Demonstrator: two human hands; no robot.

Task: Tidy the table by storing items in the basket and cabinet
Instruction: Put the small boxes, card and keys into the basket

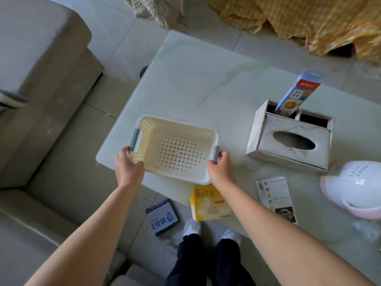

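An empty cream perforated basket (175,149) with grey handles is at the near left corner of the pale table (195,79). My left hand (128,165) grips its left near corner and my right hand (220,168) grips its right handle end. A yellow box (208,203) lies at the table's near edge just below the basket. A white leaflet pack (276,199) lies to its right. A blue and white packet (162,218) lies on the floor.
A white tissue-box organizer (292,139) holding a tall blue carton (296,91) stands to the right. A pink and white round object (356,188) sits at the right edge. A grey sofa (41,100) lies left. Yellow cloth (309,19) is piled behind the table.
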